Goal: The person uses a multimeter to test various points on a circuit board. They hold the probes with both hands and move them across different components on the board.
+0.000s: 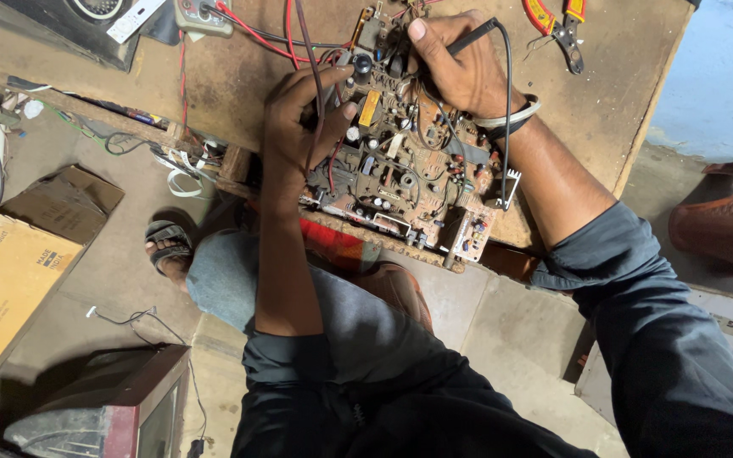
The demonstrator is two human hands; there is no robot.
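While the circuit board (400, 161) lies flat on the brown worktop (604, 102), overhanging its near edge above the person's knees, both hands are on its far end. The right hand (460, 68) is clenched around a slim black probe (472, 38), thumb up, with the tip hidden among the components and its black lead (506, 110) looping down past the wrist. The left hand (303, 119) grips the board's left edge, fingers curled onto the parts near a black knob (363, 64), with a dark red wire (316, 76) running across its back. Red wires (252, 32) trail from the board toward a small grey meter (201, 15) at the far edge of the worktop. Red-handled pliers (557, 21) lie well to the right. Down on the floor, a cardboard box (2, 288) sits to the left, an old television set (120, 407) stands near it, and a sandalled foot (167, 246) rests under the worktop's edge.
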